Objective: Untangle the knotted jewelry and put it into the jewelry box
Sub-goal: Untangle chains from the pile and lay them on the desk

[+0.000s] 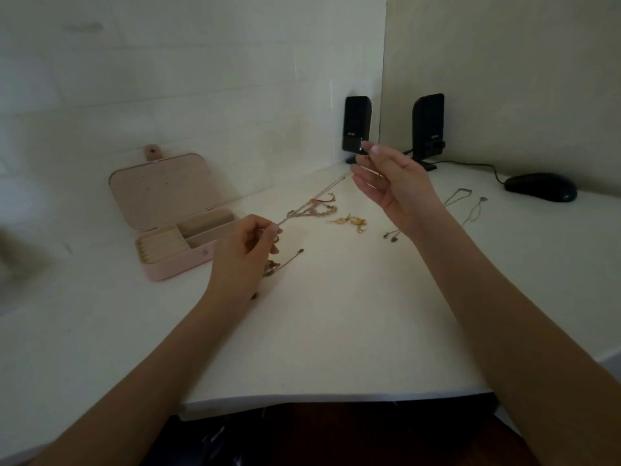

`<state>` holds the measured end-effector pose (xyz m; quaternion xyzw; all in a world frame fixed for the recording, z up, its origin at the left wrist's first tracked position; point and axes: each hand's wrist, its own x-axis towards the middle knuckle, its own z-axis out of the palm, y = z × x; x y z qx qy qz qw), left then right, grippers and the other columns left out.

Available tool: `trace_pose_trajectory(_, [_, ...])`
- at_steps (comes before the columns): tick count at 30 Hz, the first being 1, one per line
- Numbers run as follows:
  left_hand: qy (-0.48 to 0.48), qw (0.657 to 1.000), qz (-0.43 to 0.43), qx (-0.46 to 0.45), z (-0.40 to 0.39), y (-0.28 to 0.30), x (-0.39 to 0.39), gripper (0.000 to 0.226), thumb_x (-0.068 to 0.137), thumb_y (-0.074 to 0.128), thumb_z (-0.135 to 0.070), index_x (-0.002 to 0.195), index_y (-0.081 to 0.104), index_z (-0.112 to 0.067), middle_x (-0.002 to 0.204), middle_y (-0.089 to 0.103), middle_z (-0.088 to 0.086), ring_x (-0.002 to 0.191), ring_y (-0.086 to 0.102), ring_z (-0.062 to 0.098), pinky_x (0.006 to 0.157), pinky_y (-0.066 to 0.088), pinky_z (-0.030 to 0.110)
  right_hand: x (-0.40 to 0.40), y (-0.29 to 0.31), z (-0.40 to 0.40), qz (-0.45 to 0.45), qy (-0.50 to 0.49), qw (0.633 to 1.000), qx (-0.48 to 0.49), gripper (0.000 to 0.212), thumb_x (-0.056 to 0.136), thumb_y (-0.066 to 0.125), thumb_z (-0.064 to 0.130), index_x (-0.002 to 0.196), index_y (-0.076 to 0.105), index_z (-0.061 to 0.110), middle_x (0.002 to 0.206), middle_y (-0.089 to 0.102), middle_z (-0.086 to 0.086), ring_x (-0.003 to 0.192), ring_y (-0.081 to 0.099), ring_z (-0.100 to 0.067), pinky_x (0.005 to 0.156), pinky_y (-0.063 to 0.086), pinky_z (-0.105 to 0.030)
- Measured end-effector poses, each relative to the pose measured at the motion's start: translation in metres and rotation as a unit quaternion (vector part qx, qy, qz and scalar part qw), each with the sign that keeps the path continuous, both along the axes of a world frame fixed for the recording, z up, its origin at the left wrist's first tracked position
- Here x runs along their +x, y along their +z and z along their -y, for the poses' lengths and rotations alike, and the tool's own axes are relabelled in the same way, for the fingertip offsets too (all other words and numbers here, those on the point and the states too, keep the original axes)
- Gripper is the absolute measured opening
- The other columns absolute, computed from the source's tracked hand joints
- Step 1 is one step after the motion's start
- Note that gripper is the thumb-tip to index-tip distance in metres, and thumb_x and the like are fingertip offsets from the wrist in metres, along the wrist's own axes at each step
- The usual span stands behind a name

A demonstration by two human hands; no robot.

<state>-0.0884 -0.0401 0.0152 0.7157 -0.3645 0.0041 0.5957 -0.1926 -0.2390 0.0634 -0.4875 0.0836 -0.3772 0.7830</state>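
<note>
A thin silver chain (319,193) stretches taut between my two hands above the white desk. My left hand (243,255) pinches its lower end near the desk. My right hand (389,183) is raised and pinches the upper end between thumb and forefinger. A knot of pink beads with a red thread (321,206) hangs on the chain's middle. The pink jewelry box (174,230) stands open at the left, its lid tipped back and its compartments showing.
Loose on the desk (336,324) lie gold earrings (351,222), a small dark pair (391,235), a chain piece (285,262) by my left hand, and two silver necklaces (465,201) at the right. Two black speakers (357,127) and a black mouse (539,187) stand at the back.
</note>
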Motion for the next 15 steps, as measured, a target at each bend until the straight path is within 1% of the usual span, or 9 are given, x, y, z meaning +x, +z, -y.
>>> trace_pose_trajectory(3, [-0.004, 1.000, -0.016, -0.018, 0.000, 0.000, -0.001, 0.016, 0.098, 0.051, -0.013, 0.087, 0.059, -0.004, 0.060, 0.057, 0.005, 0.041, 0.043, 0.002, 0.042, 0.037, 0.014, 0.001, -0.001, -0.001, 0.015, 0.018, 1.000, 0.001, 0.013, 0.096, 0.054, 0.014, 0.101, 0.066, 0.011, 0.079, 0.069, -0.002, 0.077, 0.071, -0.013, 0.074, 0.057, -0.025])
trace_pose_trajectory(5, [-0.008, 1.000, -0.024, -0.011, -0.001, 0.000, -0.001, 0.017, 0.096, 0.053, -0.010, 0.080, 0.058, -0.009, 0.052, 0.055, 0.001, 0.040, 0.045, 0.004, 0.043, 0.039, 0.016, 0.000, 0.000, -0.002, 0.015, 0.027, 1.000, 0.002, 0.014, 0.096, 0.053, 0.014, 0.102, 0.066, 0.011, 0.074, 0.066, -0.001, 0.074, 0.070, -0.012, 0.073, 0.057, -0.025])
trace_pose_trajectory(8, [-0.042, 0.999, -0.024, 0.006, -0.002, 0.001, -0.006, 0.027, 0.085, 0.061, -0.007, 0.063, 0.059, -0.021, 0.048, 0.055, -0.002, 0.044, 0.049, 0.009, 0.044, 0.041, 0.018, 0.001, 0.003, -0.006, 0.009, 0.041, 0.999, -0.003, 0.013, 0.097, 0.053, 0.014, 0.103, 0.064, 0.010, 0.070, 0.064, 0.000, 0.069, 0.069, -0.012, 0.068, 0.057, -0.024])
trace_pose_trajectory(10, [-0.097, 0.995, -0.033, 0.017, -0.004, 0.004, -0.013, 0.022, 0.075, 0.057, -0.012, 0.058, 0.062, -0.025, 0.050, 0.056, 0.001, 0.042, 0.049, 0.010, 0.042, 0.038, 0.017, 0.002, 0.005, -0.008, 0.004, 0.053, 0.998, -0.018, 0.014, 0.098, 0.051, 0.014, 0.103, 0.063, 0.010, 0.069, 0.062, 0.000, 0.065, 0.068, -0.012, 0.064, 0.057, -0.024])
trace_pose_trajectory(11, [-0.127, 0.991, -0.035, 0.029, -0.006, 0.005, -0.017, 0.021, 0.073, 0.055, -0.014, 0.058, 0.064, -0.026, 0.050, 0.057, 0.002, 0.041, 0.050, 0.012, 0.041, 0.037, 0.018, 0.001, 0.006, -0.009, 0.003, 0.060, 0.998, -0.026, 0.014, 0.099, 0.049, 0.014, 0.103, 0.062, 0.010, 0.069, 0.061, 0.000, 0.063, 0.068, -0.012, 0.061, 0.056, -0.024])
trace_pose_trajectory(13, [-0.184, 0.980, -0.027, 0.064, -0.008, 0.005, -0.025, 0.017, 0.077, 0.059, -0.013, 0.064, 0.066, -0.022, 0.052, 0.060, 0.004, 0.044, 0.054, 0.016, 0.044, 0.040, 0.021, 0.000, 0.008, -0.011, -0.001, 0.069, 0.997, -0.043, 0.015, 0.100, 0.047, 0.015, 0.103, 0.061, 0.010, 0.067, 0.059, -0.001, 0.058, 0.066, -0.012, 0.057, 0.056, -0.023])
trace_pose_trajectory(15, [-0.219, 0.971, 0.005, 0.098, -0.010, 0.000, -0.030, 0.016, 0.083, 0.065, -0.010, 0.072, 0.069, -0.022, 0.061, 0.066, 0.004, 0.054, 0.062, 0.015, 0.050, 0.044, 0.021, -0.001, 0.007, -0.010, -0.023, 0.069, 0.995, -0.072, 0.016, 0.100, 0.047, 0.014, 0.105, 0.060, 0.008, 0.067, 0.057, -0.002, 0.054, 0.064, -0.012, 0.055, 0.056, -0.023])
